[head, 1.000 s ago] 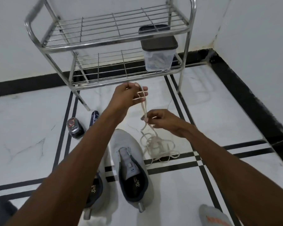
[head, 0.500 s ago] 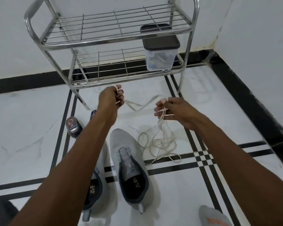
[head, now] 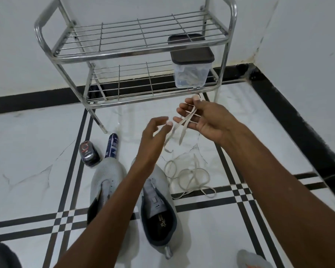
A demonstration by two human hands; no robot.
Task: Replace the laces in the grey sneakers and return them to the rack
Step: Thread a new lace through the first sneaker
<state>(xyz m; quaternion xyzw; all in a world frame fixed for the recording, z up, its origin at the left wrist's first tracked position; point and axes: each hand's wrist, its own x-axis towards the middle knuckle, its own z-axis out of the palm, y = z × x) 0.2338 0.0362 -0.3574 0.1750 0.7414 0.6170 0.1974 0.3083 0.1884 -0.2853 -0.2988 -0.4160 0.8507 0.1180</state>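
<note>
Two grey sneakers stand unlaced on the floor, the left sneaker (head: pixel 108 176) partly behind my left forearm and the right sneaker (head: pixel 159 211) beside it. A cream lace (head: pixel 190 176) lies in loose coils on the floor to their right. One stretch of it runs up to my right hand (head: pixel 203 118), which holds it looped across the fingers with two strands hanging down. My left hand (head: pixel 155 132) hovers just left of those strands, fingers loosely curled and holding nothing. The steel rack (head: pixel 143 53) stands behind against the wall.
A clear container with a brown lid (head: pixel 190 60) sits at the right of the rack's lower shelf. A round polish tin (head: pixel 89 153) and a blue spray can (head: pixel 111 146) stand on the floor left of the sneakers. Grey footwear (head: pixel 253 258) shows at bottom right.
My left hand has let go of the lace end and swung right towards my right hand. My right hand has risen a little with the lace still looped over its fingers.
</note>
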